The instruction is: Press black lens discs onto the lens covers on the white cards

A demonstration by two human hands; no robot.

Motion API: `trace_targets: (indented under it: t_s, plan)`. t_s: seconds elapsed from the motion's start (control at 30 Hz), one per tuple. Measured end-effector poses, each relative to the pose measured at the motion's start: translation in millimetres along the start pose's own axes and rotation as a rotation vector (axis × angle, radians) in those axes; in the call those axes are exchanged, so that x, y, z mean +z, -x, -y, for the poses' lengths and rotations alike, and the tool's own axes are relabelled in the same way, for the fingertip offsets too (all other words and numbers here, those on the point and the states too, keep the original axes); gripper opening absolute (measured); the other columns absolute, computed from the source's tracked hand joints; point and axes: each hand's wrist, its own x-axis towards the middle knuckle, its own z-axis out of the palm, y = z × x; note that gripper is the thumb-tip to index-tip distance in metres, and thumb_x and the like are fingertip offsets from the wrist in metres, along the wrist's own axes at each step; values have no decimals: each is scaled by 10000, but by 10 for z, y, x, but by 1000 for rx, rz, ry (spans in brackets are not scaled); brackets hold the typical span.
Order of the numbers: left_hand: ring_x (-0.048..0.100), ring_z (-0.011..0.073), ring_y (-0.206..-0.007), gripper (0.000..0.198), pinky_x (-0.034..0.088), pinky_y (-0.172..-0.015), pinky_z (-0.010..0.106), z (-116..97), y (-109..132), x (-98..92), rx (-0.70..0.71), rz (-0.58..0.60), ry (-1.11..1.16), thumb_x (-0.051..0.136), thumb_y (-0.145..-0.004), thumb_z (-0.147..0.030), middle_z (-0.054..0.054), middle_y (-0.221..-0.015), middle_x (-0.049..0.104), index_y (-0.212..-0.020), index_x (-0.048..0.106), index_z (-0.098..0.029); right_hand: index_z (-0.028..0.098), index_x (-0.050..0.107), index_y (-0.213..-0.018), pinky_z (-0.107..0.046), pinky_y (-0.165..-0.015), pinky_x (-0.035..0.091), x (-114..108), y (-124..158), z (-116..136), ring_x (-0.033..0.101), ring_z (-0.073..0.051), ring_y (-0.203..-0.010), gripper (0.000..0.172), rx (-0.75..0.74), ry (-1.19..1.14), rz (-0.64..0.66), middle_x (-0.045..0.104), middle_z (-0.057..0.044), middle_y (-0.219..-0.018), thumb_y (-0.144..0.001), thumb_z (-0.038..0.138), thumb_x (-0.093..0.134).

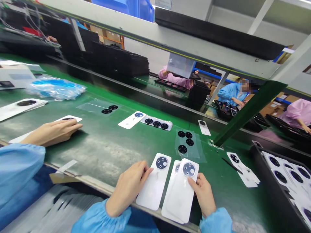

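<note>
My left hand [131,186] grips the left edge of a white phone back cover [154,186] lying at the table's front edge. That cover has a round camera ring with a bluish film near its top. With thumb on top and fingers at the side, my right hand [204,194] holds a second phone back cover [181,197]. It overlaps another cover [176,169], mostly hidden beneath it. Behind them, a clear sheet [198,150] carries several black round lens pieces [182,149].
A co-worker's hand [54,131] rests on a cover at the left. Further back are a strip of black discs [156,124], a single cover [132,120] and a plastic bag [57,87]. On the right are a black pen-like tool [232,165], a tray [269,181] of covers and a green post [247,116].
</note>
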Motion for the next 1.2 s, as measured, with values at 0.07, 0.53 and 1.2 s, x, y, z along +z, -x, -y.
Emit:
trace_targets:
  t_s: [0.07,0.53,1.2]
  plan:
    - [547,233,-773,271,429,-657,336,-4,59,40,151,-145,-220,380,-891,-353,55,-788,574,-715,511,-193,179,579,-737,-292,-564,475,-34,-5,16,601,-189,-596,392,-15,36,-9,654,-25,-660,-594,506,742]
    - [336,280,-1321,353,236,-1076,552,-89,276,477,752,40,-388,503,-878,-249,32,-1337,516,-1231,502,-256,141,658,-659,-278,-573,432,-606,-63,144,536,-169,-604,414,63,146,-69,604,-21,-624,-585,543,722]
    - [543,240,-1047,213,456,-897,428,-522,-183,564,784,78,-360,370,-913,-99,110,-1128,606,-1025,550,-123,185,478,-1288,-312,-573,454,-1233,1,124,607,-213,-620,696,-34,423,-108,678,5,-686,-701,523,637]
